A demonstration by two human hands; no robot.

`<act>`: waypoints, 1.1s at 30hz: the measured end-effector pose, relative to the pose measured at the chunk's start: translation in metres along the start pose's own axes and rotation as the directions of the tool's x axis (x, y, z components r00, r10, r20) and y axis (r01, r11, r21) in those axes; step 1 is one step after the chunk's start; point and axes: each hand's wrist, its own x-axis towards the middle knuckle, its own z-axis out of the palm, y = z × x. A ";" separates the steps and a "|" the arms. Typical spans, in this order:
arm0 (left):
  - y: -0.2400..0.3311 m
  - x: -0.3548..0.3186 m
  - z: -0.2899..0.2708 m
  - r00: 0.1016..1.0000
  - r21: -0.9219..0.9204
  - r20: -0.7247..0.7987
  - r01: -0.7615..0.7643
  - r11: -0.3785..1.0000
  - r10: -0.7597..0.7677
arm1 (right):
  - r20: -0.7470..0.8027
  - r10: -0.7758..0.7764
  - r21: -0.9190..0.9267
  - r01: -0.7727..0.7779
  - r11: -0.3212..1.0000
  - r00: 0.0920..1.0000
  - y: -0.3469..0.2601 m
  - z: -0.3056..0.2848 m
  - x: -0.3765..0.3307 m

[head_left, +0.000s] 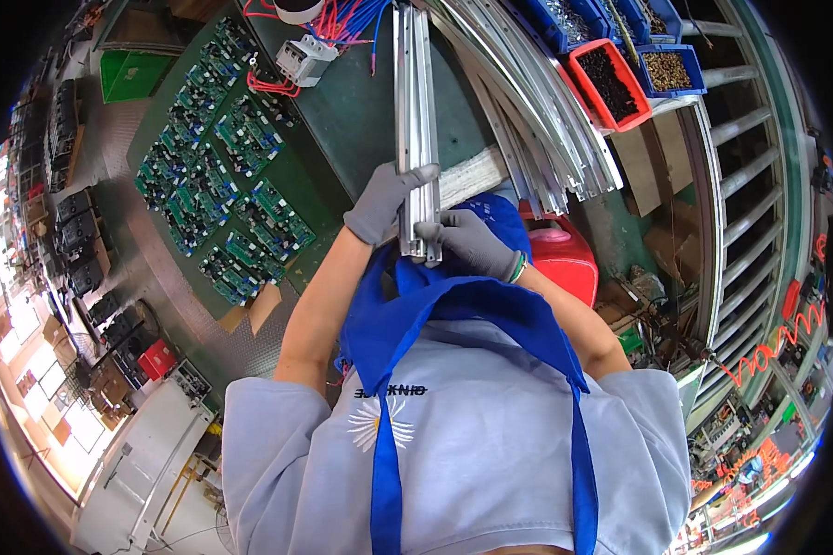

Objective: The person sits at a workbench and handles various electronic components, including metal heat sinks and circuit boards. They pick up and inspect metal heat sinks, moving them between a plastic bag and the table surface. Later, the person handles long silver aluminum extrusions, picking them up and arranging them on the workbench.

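Both my hands wear grey gloves and grip a long silver aluminium profile point(419, 120) that points away from me over the bench. My left hand point(380, 199) wraps round it from the left, its thumb lying across the top. Closer to the near end, my right hand point(472, 242) holds the profile from the right, its fingertips at the end. A row of similar metal strips point(537, 111) lies just to the right. A whitish wrapped bar point(472, 178) on the bench edge passes behind the profile.
Several green circuit boards point(194, 166) cover the surface at left. A white electrical component point(307, 61) with red and blue wires sits at the back. A red bin point(611, 85) of black screws and a blue bin point(668, 72) of brass-coloured parts stand at right. A red stool point(565, 262) is below.
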 end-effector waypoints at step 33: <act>-0.009 0.017 0.038 0.977 -0.596 0.213 0.104 0.796 0.031 | -0.192 -0.107 -0.282 0.049 0.958 0.976 -0.079 -0.066 -0.071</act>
